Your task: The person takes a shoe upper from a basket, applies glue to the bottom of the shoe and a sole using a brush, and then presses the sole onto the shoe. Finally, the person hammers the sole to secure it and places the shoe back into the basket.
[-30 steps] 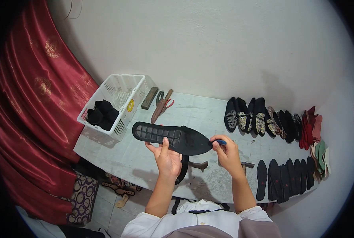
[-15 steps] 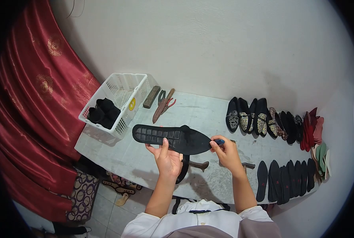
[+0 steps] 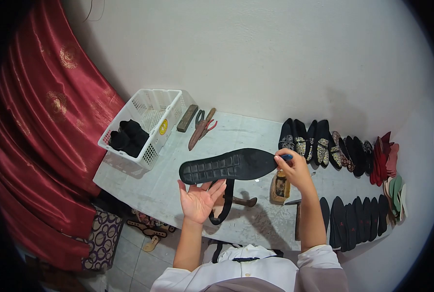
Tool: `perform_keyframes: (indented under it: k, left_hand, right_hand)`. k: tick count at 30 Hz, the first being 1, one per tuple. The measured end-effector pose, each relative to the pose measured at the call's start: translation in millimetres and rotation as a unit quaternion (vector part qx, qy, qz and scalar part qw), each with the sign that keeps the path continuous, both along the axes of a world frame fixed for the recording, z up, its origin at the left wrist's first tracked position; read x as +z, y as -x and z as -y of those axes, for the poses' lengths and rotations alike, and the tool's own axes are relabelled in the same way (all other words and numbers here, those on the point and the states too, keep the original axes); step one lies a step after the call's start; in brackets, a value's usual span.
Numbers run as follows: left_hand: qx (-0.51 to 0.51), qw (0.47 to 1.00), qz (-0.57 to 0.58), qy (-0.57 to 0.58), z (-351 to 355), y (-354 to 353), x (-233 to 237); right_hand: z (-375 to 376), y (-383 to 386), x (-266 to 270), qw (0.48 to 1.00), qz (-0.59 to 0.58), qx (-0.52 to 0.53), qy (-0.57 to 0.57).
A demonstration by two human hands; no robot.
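Observation:
A black shoe sole (image 3: 226, 166) with a grid of square recesses at its heel end is held up over the table, its pointed toe to the right. My left hand (image 3: 199, 198) is under the heel end, palm up, with its fingers spread. My right hand (image 3: 294, 169) pinches the toe tip and also has a small blue item (image 3: 287, 157) between its fingers. Below the sole, a black-edged shoe piece (image 3: 221, 207) lies near my left hand, beside a hammer-like tool (image 3: 245, 201).
A white basket (image 3: 151, 141) with black items stands at the left, near a block (image 3: 187, 118) and pliers (image 3: 210, 127). Decorated shoes (image 3: 322, 148) and black insoles (image 3: 350, 224) line the right. A small container (image 3: 279, 188) stands beneath my right hand.
The sole and both hands have moved right, and the sole has tilted with its toe higher. My left hand's fingers have opened and its thumb has come off the sole.

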State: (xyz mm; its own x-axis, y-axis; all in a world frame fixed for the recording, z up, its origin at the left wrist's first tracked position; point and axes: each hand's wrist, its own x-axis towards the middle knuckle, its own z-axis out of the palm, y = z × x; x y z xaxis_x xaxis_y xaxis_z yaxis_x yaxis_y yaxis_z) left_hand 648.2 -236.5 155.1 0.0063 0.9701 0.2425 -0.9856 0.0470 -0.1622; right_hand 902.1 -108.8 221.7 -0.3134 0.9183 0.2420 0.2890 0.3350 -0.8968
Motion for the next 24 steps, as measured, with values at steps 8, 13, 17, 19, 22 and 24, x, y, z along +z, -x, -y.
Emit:
perform_keyframes:
  k: [8, 13, 17, 19, 22, 24]
  left_hand:
    - [-0.123, 0.979, -0.151, 0.060, 11.6, 8.4, -8.7]
    - [-0.217, 0.955, -0.202, -0.008, -1.6, -4.9, -5.6]
    - [-0.249, 0.952, -0.174, -0.044, -19.9, -11.5, -30.2]
    - [-0.252, 0.949, -0.187, -0.039, -22.0, -17.4, -26.7]
    - [-0.253, 0.938, -0.233, -0.029, -21.0, -23.0, -23.2]
    - [-0.264, 0.932, -0.243, -0.052, -22.8, -23.7, -33.1]
  right_hand:
    - [-32.8, -5.2, 19.3, 0.987, 0.124, 0.101, -0.009]
    - [-36.2, 10.8, 26.7, 0.975, 0.176, 0.129, -0.050]
    - [-39.1, 25.0, 21.1, 0.974, 0.146, 0.141, -0.101]
    - [-32.9, 30.2, 27.3, 0.974, 0.149, 0.133, -0.110]
    - [-23.8, 34.9, 29.2, 0.977, 0.106, 0.115, -0.148]
    - [-17.0, 36.5, 27.8, 0.978, 0.045, 0.096, -0.181]
